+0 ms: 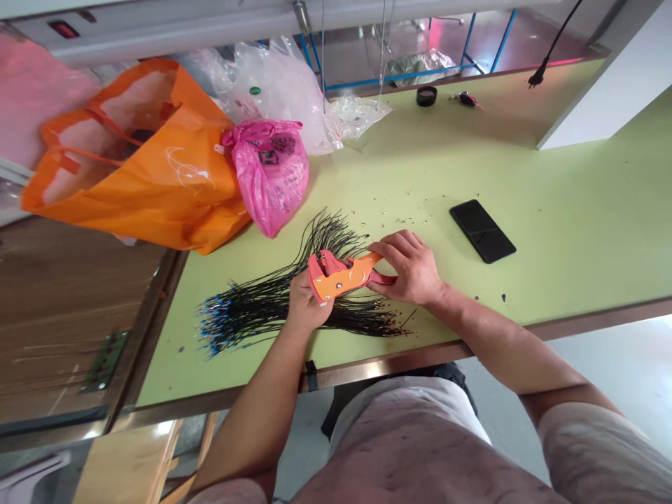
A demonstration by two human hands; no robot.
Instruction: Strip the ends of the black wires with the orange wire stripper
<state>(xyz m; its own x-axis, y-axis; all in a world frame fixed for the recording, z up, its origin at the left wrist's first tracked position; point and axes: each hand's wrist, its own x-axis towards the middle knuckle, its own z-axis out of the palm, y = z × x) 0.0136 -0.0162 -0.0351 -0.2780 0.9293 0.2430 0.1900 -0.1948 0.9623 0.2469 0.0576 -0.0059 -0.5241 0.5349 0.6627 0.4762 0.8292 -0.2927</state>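
My right hand point(412, 269) is closed around the handles of an orange and red wire stripper point(344, 278), held over the green tabletop with its jaws pointing left. My left hand point(308, 302) is closed right at the jaws. Its fingers are partly hidden by the tool, so I cannot make out what they hold. Below both hands lies a large bundle of thin black wires point(262, 306). Blue ends point(215, 323) show at its left, while copper-coloured tips point(393, 325) show at the lower right. Another part of the bundle fans out behind the stripper.
Tiny clippings point(404, 221) are scattered behind my right hand. A black phone point(483, 231) lies to the right. At the back left are an orange bag point(173, 175), a pink plastic bag point(273, 175) and clear plastic bags point(283, 84). A black ring-shaped cap point(426, 96) sits at the back.
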